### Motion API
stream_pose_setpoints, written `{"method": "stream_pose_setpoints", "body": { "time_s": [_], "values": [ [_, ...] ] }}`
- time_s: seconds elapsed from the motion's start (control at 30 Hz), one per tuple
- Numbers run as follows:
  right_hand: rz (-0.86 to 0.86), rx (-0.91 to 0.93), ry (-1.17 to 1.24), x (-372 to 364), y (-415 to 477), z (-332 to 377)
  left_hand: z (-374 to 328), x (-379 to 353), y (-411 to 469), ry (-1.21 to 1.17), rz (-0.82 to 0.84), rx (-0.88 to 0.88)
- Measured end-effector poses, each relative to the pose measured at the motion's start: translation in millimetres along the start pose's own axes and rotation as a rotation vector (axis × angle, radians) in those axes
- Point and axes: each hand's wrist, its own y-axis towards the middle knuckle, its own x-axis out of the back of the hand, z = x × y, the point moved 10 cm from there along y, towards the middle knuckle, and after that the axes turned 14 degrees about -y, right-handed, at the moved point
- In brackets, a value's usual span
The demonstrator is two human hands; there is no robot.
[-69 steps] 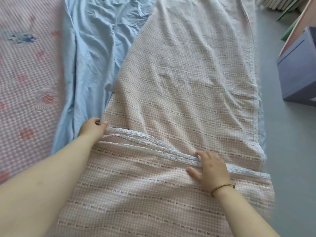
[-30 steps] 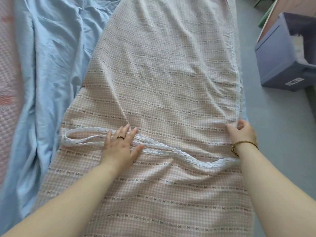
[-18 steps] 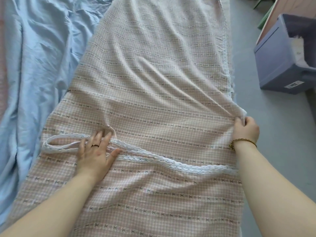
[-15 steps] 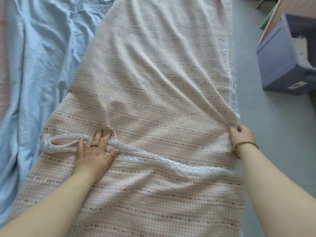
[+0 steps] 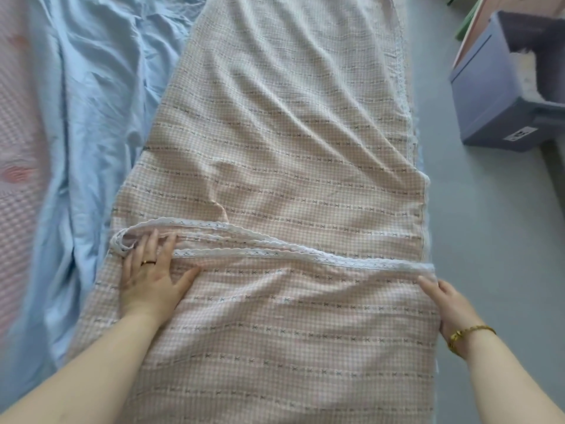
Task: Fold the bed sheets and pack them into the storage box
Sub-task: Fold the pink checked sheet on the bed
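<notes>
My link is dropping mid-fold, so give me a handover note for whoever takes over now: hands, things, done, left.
Left hand: flat, fingers spread, pressing the pink checked sheet at its lace edge.
Right hand: at the sheet's right side by the lace end; whether it pinches cloth cannot be told.
Done: one fold laid, lace edge lying across the sheet, its layers gaping at the left end.
Blue sheet: unfolded and crumpled, to the left.
Storage box: on the floor at right, open, something white inside.
Left: finish folding the pink sheet, fold the blue one, pack both.
</notes>
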Motion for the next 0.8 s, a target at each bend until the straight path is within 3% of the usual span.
{"method": "stream_pose_setpoints", "body": {
  "time_s": [0.13,0.23,0.37,0.47,0.6,0.67,0.8],
  "values": [
    [-0.067,-0.029,0.052,-5.6,-39.7,-34.0,30.9,16.1,-16.5,-0.014,-0.041,0.093],
    [-0.128,-0.029,-0.004,-10.8,-62.5,-49.3,42.3,36.3,-28.0,-0.105,-0.126,0.05],
    [-0.449,-0.002,-0.314,13.1,-76.4,-45.0,31.7,71.0,-26.7,-0.14,-0.293,-0.137],
    [-0.639,0.177,-0.671,17.8,-83.8,-1.0,13.1,82.2,4.2,-0.078,-0.209,-0.178],
    [-0.417,0.378,-1.081,-28.7,-65.4,42.5,14.9,53.1,34.9,0.016,0.096,-0.09],
    [-0.341,0.418,-1.166,-44.3,-60.9,56.6,15.1,56.3,36.4,-0.003,0.073,-0.098],
    [-0.269,0.457,-1.195,-67.1,-49.7,74.5,31.2,74.8,43.7,-0.357,0.053,-0.024]
  ]
}}
